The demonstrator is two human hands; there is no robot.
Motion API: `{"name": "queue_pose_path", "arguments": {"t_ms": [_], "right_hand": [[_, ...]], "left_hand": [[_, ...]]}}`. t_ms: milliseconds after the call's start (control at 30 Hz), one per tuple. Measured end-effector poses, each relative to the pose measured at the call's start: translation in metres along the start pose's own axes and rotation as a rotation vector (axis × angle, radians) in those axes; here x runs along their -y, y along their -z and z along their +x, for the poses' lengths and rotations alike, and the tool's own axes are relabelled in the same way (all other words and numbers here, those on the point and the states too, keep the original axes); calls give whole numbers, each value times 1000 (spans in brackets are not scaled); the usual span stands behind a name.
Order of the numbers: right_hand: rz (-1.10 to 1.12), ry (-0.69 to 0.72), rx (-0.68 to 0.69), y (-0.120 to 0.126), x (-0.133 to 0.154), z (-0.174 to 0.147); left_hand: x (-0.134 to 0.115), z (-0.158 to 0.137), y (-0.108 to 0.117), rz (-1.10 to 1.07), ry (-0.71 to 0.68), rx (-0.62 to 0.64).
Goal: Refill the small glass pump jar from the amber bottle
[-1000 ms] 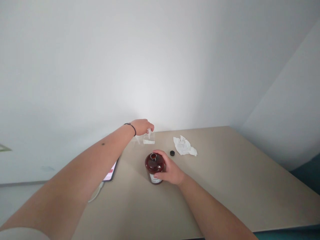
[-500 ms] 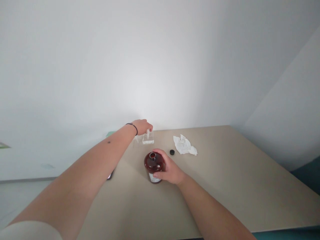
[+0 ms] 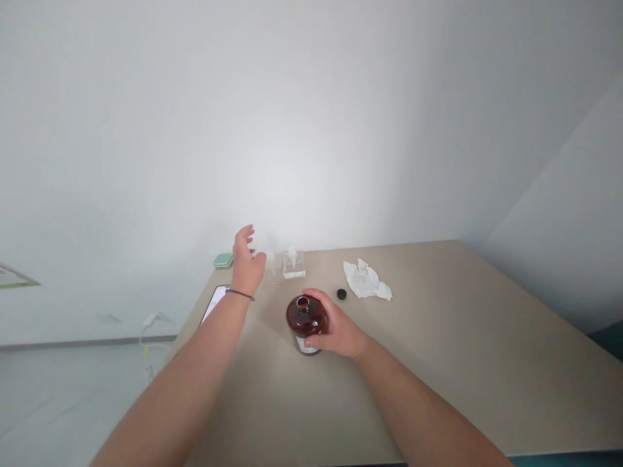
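My right hand (image 3: 337, 327) is wrapped round a brown glass bottle (image 3: 305, 318) from its right side. The bottle stands upright on the table with its mouth uncovered, and a white label shows low on its front. My left hand (image 3: 247, 259) is raised with its fingers apart and nothing in them, left of two clear containers. One, a clear square container (image 3: 294, 266), has something whitish standing in its top. Another clear container (image 3: 273, 267) sits just left of it, its shape hard to make out. A small black cap (image 3: 341, 294) lies right of the bottle.
A crumpled white tissue (image 3: 366, 280) lies to the right of the cap on the beige table (image 3: 438, 350). At the left edge are a phone (image 3: 214, 302), partly behind my left arm, and a small green box (image 3: 223, 261). A white wall (image 3: 311, 130) rises behind.
My left hand has let go at the clear square container and moved left, its fingers spreading. My right hand still holds the bottle. The phone and green box show more fully.
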State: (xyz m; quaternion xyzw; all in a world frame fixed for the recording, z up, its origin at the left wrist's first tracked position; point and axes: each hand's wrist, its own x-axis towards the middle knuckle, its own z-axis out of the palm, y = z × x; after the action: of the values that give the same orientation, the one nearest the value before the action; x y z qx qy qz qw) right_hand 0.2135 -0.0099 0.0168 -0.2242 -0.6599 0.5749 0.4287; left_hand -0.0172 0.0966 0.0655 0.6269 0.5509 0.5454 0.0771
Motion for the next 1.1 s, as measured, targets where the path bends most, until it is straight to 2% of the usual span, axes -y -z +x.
{"name": "queue_pose_path", "arguments": {"t_ms": [33, 67, 200, 367, 567, 900, 1100], "right_hand": [[-5, -3, -5, 0, 0, 0], [-4, -10, -9, 0, 0, 0], [39, -44, -7, 0, 1, -1], [13, -29, -41, 1, 0, -2], [-46, -3, -66, 4, -4, -2], [-45, -10, -57, 3, 1, -2], [-56, -22, -70, 2, 1, -3]], "left_hand": [[8, -14, -2, -54, 149, -77], [15, -27, -5, -82, 278, -87], [36, -56, -20, -47, 416, -6], [43, -44, -26, -10, 396, 152], [44, -35, -27, 28, 360, 236], [40, -36, -34, 73, 376, 200], [23, -42, -20, 14, 343, 96]]}}
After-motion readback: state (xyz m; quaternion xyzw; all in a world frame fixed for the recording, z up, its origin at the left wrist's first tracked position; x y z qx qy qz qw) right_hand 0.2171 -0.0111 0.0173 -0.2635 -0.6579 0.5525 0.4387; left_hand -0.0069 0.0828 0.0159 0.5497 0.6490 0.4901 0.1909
